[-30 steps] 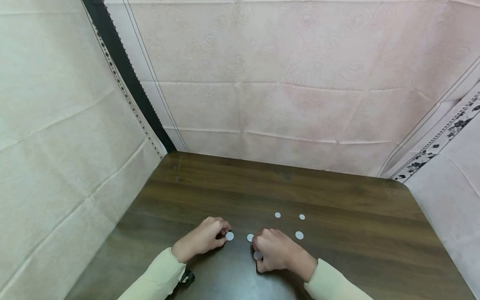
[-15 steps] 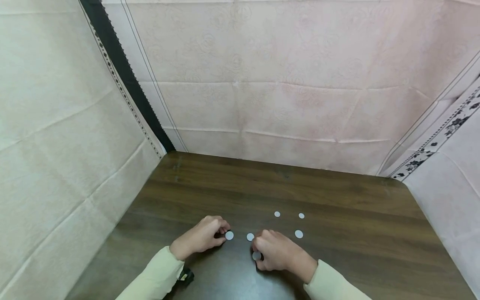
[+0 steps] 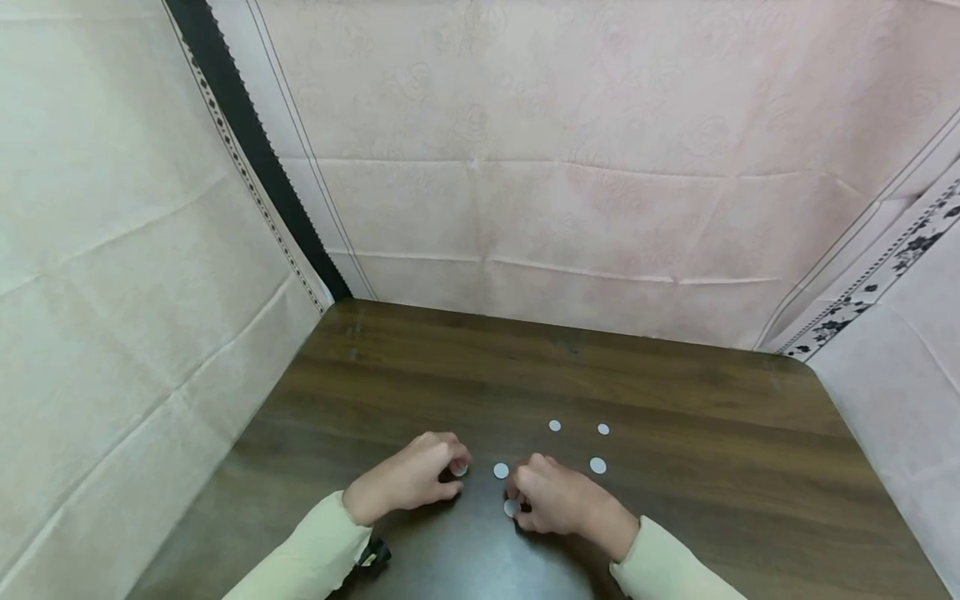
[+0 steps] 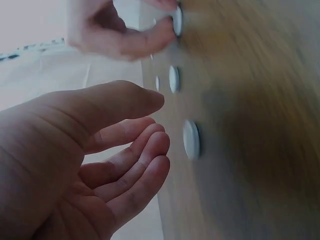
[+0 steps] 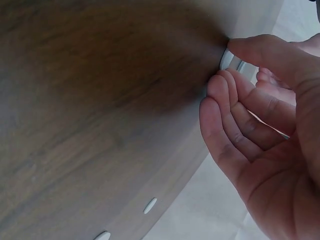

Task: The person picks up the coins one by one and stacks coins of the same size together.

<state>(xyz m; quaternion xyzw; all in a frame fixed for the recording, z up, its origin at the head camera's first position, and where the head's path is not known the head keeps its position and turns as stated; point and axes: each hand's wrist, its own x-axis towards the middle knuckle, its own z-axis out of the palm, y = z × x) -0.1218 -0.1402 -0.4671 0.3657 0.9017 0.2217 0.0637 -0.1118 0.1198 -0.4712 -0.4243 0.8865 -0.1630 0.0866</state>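
Several small round white discs lie on the wooden table. Beside one disc (image 4: 191, 140) hovers my left hand (image 3: 408, 482), thumb and fingers loosely bent and apart from it in the left wrist view; in the head view the fingertips partly cover that disc. My right hand (image 3: 561, 498) pinches another white disc (image 3: 512, 507) by its edges between thumb and fingertips, low at the tabletop. In the right wrist view the pinched disc (image 5: 226, 60) shows between thumb and index finger. A third disc (image 3: 501, 471) lies between the two hands, just ahead of the right fingers.
Farther right on the brown table (image 3: 675, 517) lie a far disc (image 3: 555, 426), one at its right (image 3: 603, 429) and a nearer one (image 3: 597, 466). Pale patterned cloth (image 3: 525, 208) hangs behind the table and along both sides. A black band (image 3: 367, 557) sits at the left wrist.
The left thumb and fingers have come away from the left disc, the hand shifting slightly right over it. The right hand keeps its pinch, with its fingers shifted slightly.
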